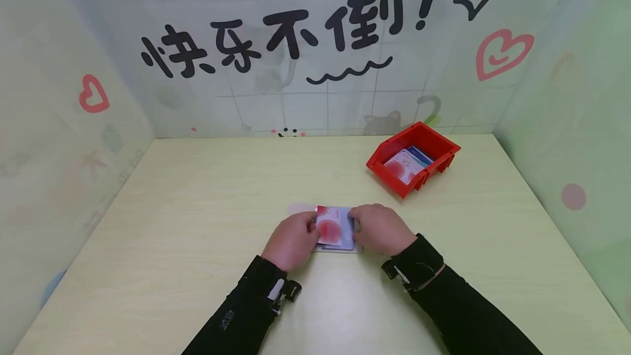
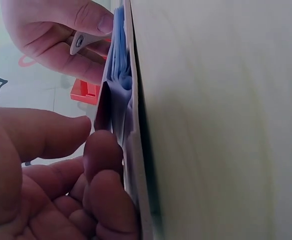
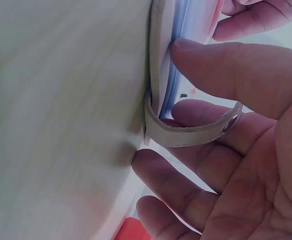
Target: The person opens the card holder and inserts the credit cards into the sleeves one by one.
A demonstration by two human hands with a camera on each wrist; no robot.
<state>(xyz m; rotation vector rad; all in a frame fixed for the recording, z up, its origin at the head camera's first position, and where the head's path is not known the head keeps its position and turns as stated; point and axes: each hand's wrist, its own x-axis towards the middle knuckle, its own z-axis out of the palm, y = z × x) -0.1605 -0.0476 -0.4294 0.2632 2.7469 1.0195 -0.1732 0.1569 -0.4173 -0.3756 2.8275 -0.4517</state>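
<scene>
A card holder (image 1: 302, 209) with a pale cover lies open on the table, its bluish clear sleeves (image 1: 347, 229) stacked at the right. On top of the sleeves is a pink card (image 1: 329, 230) with a red round print. My left hand (image 1: 292, 240) pinches the card's left edge between thumb and fingertips. At the holder's right edge my right hand (image 1: 383, 228) grips the sleeves, thumb against their edge. A pale strap with a metal snap (image 3: 190, 135) curves out from the cover between the right thumb and fingers. How far the card sits inside a sleeve is hidden.
A red bin (image 1: 396, 185) stands at the back right, holding several cards (image 1: 405, 164), pink and blue. The light wooden table (image 1: 207, 196) is bounded by printed cloth walls at the back and both sides. Black bands with cameras circle both wrists.
</scene>
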